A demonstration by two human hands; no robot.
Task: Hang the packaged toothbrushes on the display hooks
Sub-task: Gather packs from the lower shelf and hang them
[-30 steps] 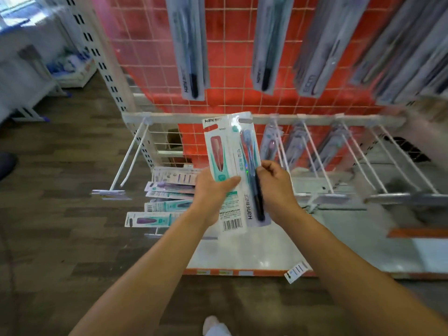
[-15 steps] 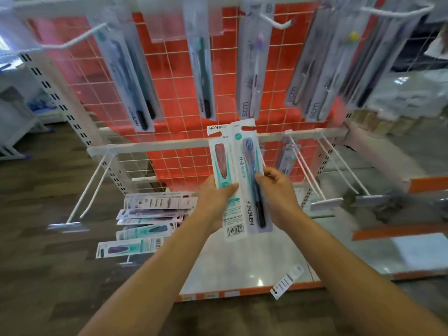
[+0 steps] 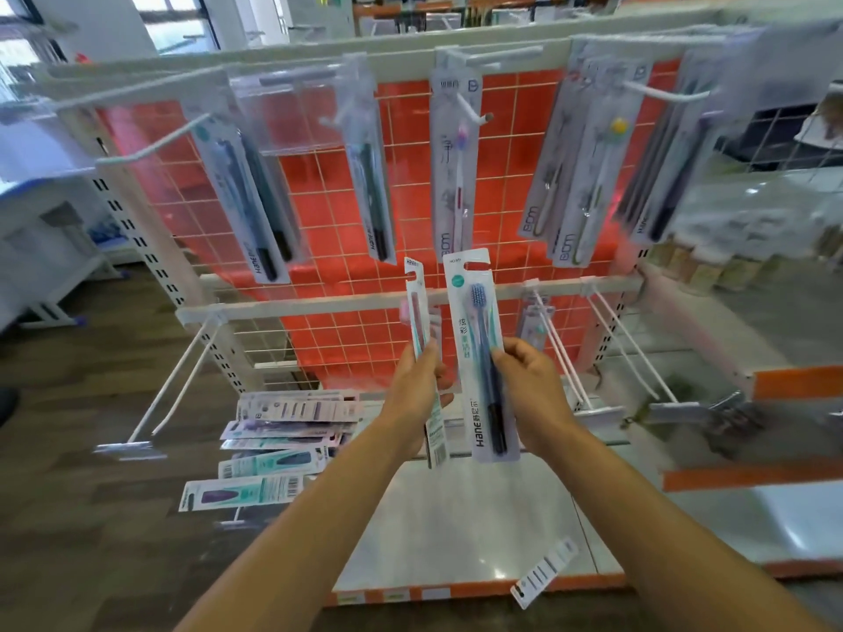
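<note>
A display rack with a red grid panel [image 3: 328,248] fills the view, above a white base shelf [image 3: 456,531]. From its upper rail [image 3: 401,54] several packaged toothbrushes [image 3: 451,175] hang on white hooks. The lower rail [image 3: 319,305] carries long hooks [image 3: 629,344] that slope down toward the person. At lower left, a stack of packs [image 3: 283,431] lies on its side.

In front of the lower rail, each hand holds one pack upright. The right hand [image 3: 531,385] pinches the blue toothbrush pack [image 3: 479,339] at its right edge between curled fingers and thumb; its front faces the camera and its hang hole is at the top. The left hand [image 3: 417,394] grips the second pack [image 3: 417,307], which is seen almost edge-on, just beside the first. Neither pack is on a hook yet. A small tag [image 3: 543,572] hangs at the front edge of the shelf.
</note>
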